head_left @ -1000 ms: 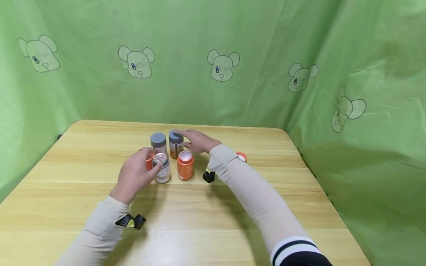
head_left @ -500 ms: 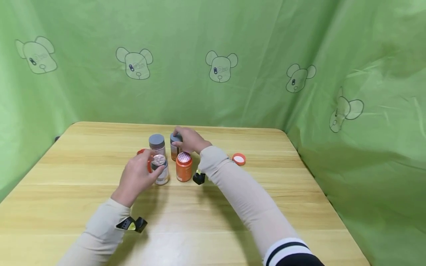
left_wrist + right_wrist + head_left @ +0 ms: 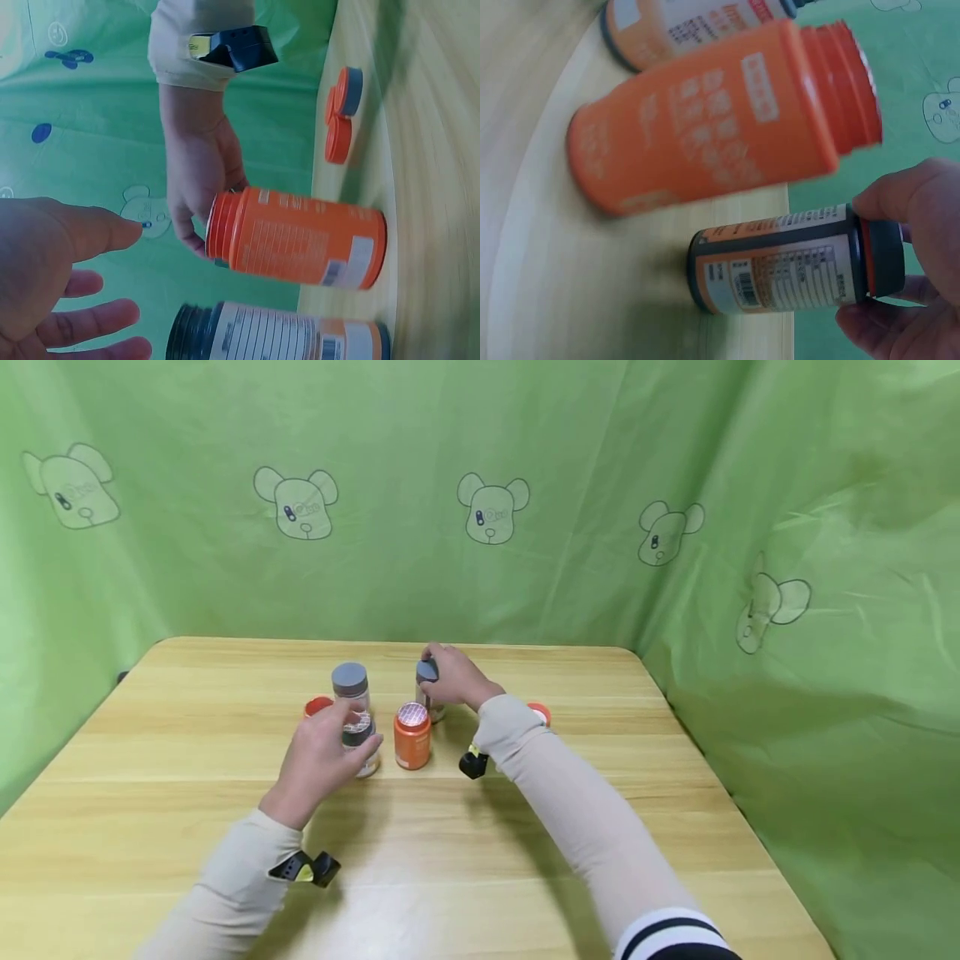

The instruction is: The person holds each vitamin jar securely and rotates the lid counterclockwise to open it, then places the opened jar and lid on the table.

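Note:
My right hand (image 3: 459, 679) grips the dark grey lid of a small supplement bottle (image 3: 772, 262), thumb on one side and fingers on the other. In the right wrist view the bottle stands on the wooden table. My left hand (image 3: 322, 758) hovers with spread fingers beside an uncapped dark-necked bottle (image 3: 285, 332) with a silver foil seal; the left wrist view shows a gap between them. Between the hands stands an uncapped orange bottle (image 3: 412, 742), also foil-sealed. Behind the left hand are a grey-lidded bottle (image 3: 349, 680) and a red-topped container (image 3: 318, 704), partly hidden.
Loose caps lie on the table to the right: orange ones (image 3: 339, 140) and a grey-and-orange one (image 3: 349, 91). In the head view, my right sleeve partly covers an orange cap (image 3: 540, 713). A green curtain (image 3: 397, 577) hangs behind the table (image 3: 420, 877).
My right hand closed on the grey-lidded bottle and shifted it right, away from the other lidded bottle. My left hand moved slightly right, covering more of the dark-necked bottle.

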`<state>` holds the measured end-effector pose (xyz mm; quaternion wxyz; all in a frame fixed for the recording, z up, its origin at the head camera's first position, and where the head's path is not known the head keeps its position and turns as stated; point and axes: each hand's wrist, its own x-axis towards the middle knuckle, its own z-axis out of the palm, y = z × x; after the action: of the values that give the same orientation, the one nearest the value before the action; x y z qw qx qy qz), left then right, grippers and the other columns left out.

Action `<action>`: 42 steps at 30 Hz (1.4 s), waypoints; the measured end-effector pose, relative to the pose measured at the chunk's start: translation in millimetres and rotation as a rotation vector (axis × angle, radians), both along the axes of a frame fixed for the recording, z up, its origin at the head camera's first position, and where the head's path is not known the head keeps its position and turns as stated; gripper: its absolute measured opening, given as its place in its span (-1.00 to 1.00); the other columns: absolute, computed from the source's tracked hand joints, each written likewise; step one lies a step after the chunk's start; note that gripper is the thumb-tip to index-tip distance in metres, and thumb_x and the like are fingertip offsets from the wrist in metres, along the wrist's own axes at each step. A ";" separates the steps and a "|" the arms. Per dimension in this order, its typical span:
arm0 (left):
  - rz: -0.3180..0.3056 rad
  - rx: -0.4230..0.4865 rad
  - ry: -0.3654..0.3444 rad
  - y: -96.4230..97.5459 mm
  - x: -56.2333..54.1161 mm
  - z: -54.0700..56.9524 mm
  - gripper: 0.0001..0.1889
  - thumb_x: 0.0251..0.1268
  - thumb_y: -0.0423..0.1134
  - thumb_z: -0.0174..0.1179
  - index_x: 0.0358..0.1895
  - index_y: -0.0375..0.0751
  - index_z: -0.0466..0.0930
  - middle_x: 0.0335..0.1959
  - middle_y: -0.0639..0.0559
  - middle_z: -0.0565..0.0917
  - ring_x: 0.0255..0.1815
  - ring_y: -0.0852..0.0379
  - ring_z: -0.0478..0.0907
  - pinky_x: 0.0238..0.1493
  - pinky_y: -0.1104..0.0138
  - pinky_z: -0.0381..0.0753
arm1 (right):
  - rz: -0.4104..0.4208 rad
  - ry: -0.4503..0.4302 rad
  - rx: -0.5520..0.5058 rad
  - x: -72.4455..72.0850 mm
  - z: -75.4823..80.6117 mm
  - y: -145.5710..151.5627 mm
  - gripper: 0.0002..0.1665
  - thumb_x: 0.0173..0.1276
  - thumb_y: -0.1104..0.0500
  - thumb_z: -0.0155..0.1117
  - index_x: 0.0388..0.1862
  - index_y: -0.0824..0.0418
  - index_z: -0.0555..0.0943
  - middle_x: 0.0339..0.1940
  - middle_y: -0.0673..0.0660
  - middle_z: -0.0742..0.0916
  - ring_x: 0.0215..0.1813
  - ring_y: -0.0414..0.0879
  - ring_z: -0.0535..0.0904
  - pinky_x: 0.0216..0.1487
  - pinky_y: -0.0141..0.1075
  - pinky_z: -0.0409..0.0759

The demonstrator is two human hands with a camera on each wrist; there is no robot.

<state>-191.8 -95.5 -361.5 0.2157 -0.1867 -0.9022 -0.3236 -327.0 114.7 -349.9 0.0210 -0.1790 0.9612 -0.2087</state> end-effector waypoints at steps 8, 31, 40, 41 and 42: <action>-0.070 0.009 -0.059 17.2 -2.1 3.4 -0.49 0.03 -0.21 0.46 0.02 -0.35 0.48 -0.17 -0.26 0.66 -0.15 -0.15 0.63 -0.13 0.02 0.60 | -0.003 -0.006 -0.025 15.3 -7.3 30.8 -0.44 0.27 0.09 0.34 0.21 0.10 0.38 0.00 0.13 0.57 -0.04 -0.03 0.51 -0.09 -0.19 0.55; -0.325 -0.081 -0.188 82.7 -12.1 1.8 -0.42 0.15 -0.17 0.39 0.16 -0.42 0.44 -0.01 -0.26 0.60 -0.03 -0.10 0.57 -0.02 0.10 0.56 | -0.028 0.097 -0.294 89.9 -28.1 97.6 -0.37 0.32 -0.03 0.32 0.30 0.13 0.42 -0.05 0.25 0.66 -0.13 0.03 0.61 -0.25 -0.17 0.60; -0.318 -0.151 -0.305 92.7 -21.3 -9.9 -0.23 0.16 0.03 0.37 0.31 -0.39 0.33 0.22 -0.29 0.46 0.20 -0.15 0.43 0.19 0.05 0.43 | 0.038 0.212 -0.410 100.8 -31.4 95.9 -0.51 0.35 0.04 0.26 0.19 0.22 0.54 -0.20 0.22 0.71 -0.31 -0.04 0.62 -0.37 -0.22 0.60; -0.311 -0.155 -0.310 92.4 -22.6 -10.9 -0.22 0.15 0.04 0.38 0.32 -0.38 0.32 0.23 -0.29 0.45 0.21 -0.14 0.42 0.19 0.05 0.42 | 0.045 0.221 -0.417 101.8 -30.9 95.2 -0.53 0.35 0.04 0.26 0.17 0.23 0.55 -0.20 0.21 0.71 -0.34 -0.06 0.61 -0.39 -0.23 0.59; -0.303 -0.161 -0.314 92.0 -24.0 -11.7 -0.20 0.14 0.06 0.39 0.33 -0.36 0.32 0.24 -0.28 0.44 0.21 -0.14 0.42 0.20 0.06 0.42 | 0.047 0.227 -0.421 102.6 -30.4 94.7 -0.54 0.35 0.04 0.26 0.15 0.24 0.57 -0.21 0.19 0.72 -0.36 -0.07 0.61 -0.40 -0.24 0.59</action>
<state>-215.8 -3.5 -373.2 0.0059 -0.2838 -0.9093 -0.3041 -224.4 209.4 -380.2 -0.1200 -0.2238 0.8884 -0.3823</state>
